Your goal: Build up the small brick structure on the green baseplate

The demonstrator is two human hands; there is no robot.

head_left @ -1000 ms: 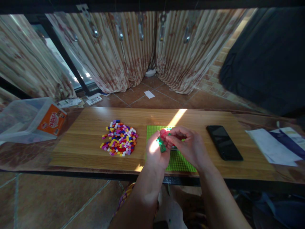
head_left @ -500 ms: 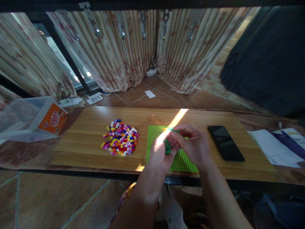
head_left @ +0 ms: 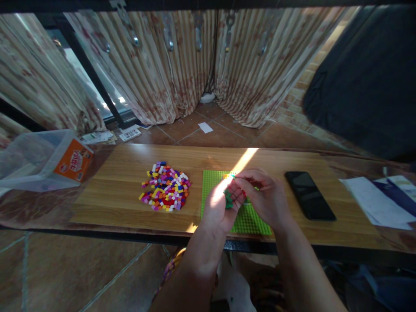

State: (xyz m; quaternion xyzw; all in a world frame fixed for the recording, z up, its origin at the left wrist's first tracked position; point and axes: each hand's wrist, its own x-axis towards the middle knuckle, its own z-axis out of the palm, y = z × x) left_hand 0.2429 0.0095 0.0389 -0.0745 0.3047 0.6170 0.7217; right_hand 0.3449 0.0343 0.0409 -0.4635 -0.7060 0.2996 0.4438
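Note:
My left hand [head_left: 219, 203] is cupped over the lime-green baseplate [head_left: 208, 178], with several dark green toy bricks [head_left: 229, 199] in its palm. Close beside it, my right hand [head_left: 264, 195] has thumb and forefinger pinched on a small green brick [head_left: 233, 176] at the left hand's fingertips. Some orange-yellow bricks [head_left: 225, 176] show just past the left hand, in bright sunlight. Both hands hide much of the baseplate, and a bit of red shows between them.
A heap of mixed coloured bricks [head_left: 167, 188] lies left on the wooden board [head_left: 107, 190]. A black phone [head_left: 309, 196] rests at right, with papers [head_left: 373, 201] beyond. A clear plastic box [head_left: 39, 160] with an orange label stands far left.
The green piece at my right fingertips shows less than before, and the right fingers have shifted slightly. My left hand stays in place with the bricks. The whole view has moved a little.

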